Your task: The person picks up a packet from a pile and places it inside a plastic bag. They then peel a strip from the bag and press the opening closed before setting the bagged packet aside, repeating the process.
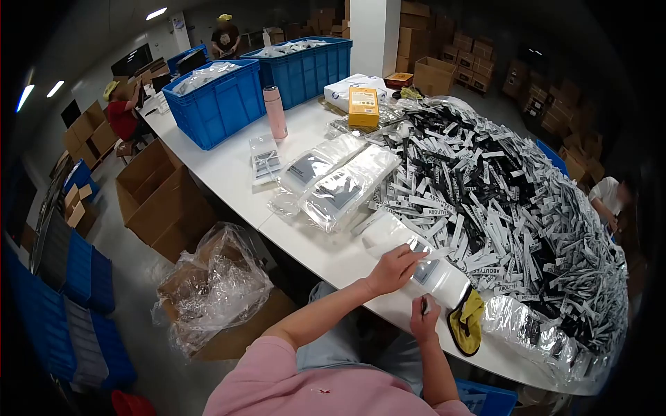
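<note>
My left hand (395,270) reaches over a clear plastic bag (451,283) with a grey label, at the table's near edge. Its fingers are pinched together at a pale, translucent piece of plastic; whether this belongs to the bag cannot be made out. Just below, my right hand (425,317) is closed around a small dark thing, mostly hidden by the fingers. Beside the right hand lies a yellow cloth item with a dark edge (466,324). Beyond both hands spreads a large heap of white and black strip-shaped packets (485,208), some printed "ABOUTYES".
Clear bags with grey labels (340,191) lie on the white table (236,173). Farther along stand a pink bottle (275,114), a yellow box (363,106) and blue crates (215,104). A carton with crumpled plastic (215,284) sits left of me. Other people work in the background.
</note>
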`<action>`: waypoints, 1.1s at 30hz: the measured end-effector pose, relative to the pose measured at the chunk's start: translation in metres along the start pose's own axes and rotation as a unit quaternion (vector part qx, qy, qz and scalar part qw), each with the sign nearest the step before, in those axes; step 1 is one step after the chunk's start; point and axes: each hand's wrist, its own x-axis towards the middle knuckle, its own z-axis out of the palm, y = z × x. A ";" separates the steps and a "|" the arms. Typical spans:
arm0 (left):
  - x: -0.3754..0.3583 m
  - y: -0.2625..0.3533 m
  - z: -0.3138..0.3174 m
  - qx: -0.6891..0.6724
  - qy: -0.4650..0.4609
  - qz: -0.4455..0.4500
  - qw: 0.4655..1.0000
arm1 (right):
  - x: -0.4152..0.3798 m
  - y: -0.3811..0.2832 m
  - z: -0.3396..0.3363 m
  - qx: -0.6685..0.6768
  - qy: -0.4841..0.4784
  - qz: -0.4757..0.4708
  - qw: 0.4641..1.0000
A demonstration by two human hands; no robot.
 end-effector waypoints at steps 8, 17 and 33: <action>-0.013 0.016 -0.026 0.173 -0.170 0.277 0.930 | 0.041 -0.027 -0.047 0.382 0.050 0.352 0.853; -0.022 0.015 -0.034 0.190 -0.195 0.272 0.923 | 0.051 -0.038 -0.053 0.317 -0.018 0.360 0.877; -0.025 0.028 0.000 -0.141 -0.153 -0.245 0.947 | 0.059 -0.079 -0.034 -0.174 -0.041 -0.071 0.981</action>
